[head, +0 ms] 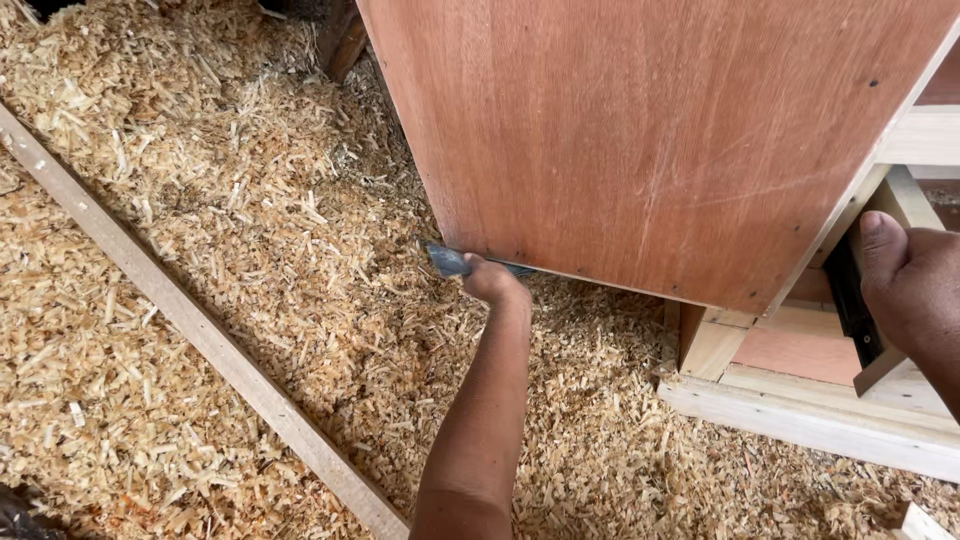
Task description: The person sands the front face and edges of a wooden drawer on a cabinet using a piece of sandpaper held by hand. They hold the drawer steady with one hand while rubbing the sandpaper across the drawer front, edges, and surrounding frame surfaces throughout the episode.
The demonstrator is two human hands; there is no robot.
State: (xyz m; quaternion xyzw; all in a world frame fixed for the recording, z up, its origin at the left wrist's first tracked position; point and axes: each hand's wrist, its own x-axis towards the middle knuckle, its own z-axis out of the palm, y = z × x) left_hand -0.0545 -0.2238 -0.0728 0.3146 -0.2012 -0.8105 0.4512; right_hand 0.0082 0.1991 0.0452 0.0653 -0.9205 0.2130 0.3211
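A large reddish-brown plywood panel (660,130), the side of a wooden cabinet, fills the upper middle of the head view. My left hand (492,280) reaches down to the panel's lower edge and is closed around a grey-blue tool (448,261) whose end sticks out to the left along that edge. My right hand (915,285) grips the cabinet's pale wooden frame (905,200) at the right, thumb pointing up beside a black metal drawer runner (852,305).
Wood shavings (250,200) cover the floor thickly. A long pale wooden strip (200,330) lies diagonally across the shavings at left. The cabinet's pale base frame (800,415) rests on the shavings at lower right.
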